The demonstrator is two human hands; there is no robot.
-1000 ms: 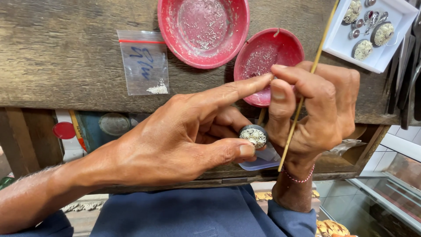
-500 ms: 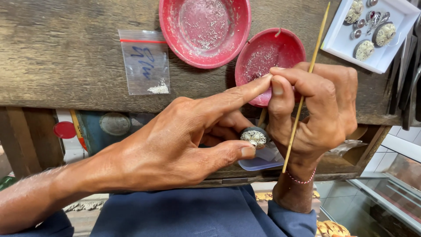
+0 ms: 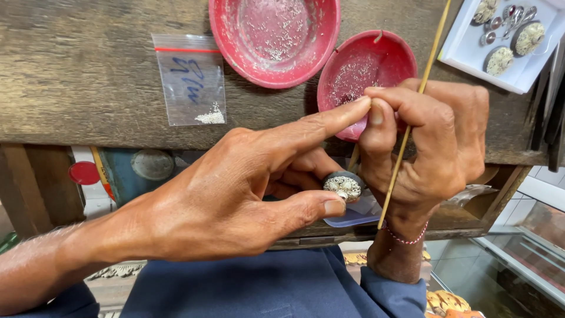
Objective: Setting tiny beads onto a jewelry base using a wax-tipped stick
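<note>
The left hand (image 3: 235, 200) is pinching a small round silver ornament studded with pale stones (image 3: 342, 187) between its thumb and curled middle fingers, turning the stone-set face upward, seemingly so that it is lying open to the eye and to the tool; the forefinger is stretching out straight until its tip is touching the right thumb, a contact that looks like a brace steadying one hand against the other. The right hand (image 3: 432, 147) is closing thumb and forefinger on a thin yellowish bamboo stick (image 3: 412, 118), which is running steeply from beyond the top edge down past the wrist, close beside the ornament, gripped much as a pen is for fine pointing. The ornament is hovering just below the front edge of the worn wooden desk (image 3: 88, 88), over a pale blue flat piece (image 3: 353, 219) resting on a lower ledge, perhaps to catch whatever drops. On the desk, within short reach, a small red plastic bowl (image 3: 359, 70) and a larger red plastic bowl (image 3: 273, 38) are holding sprinkles of tiny pale grains, and a clear zip bag with a red seal strip (image 3: 189, 79) is lying flat with a few grains in its corner. A white rectangular tray (image 3: 506, 41) of similar round pieces is sitting at the far right.
</note>
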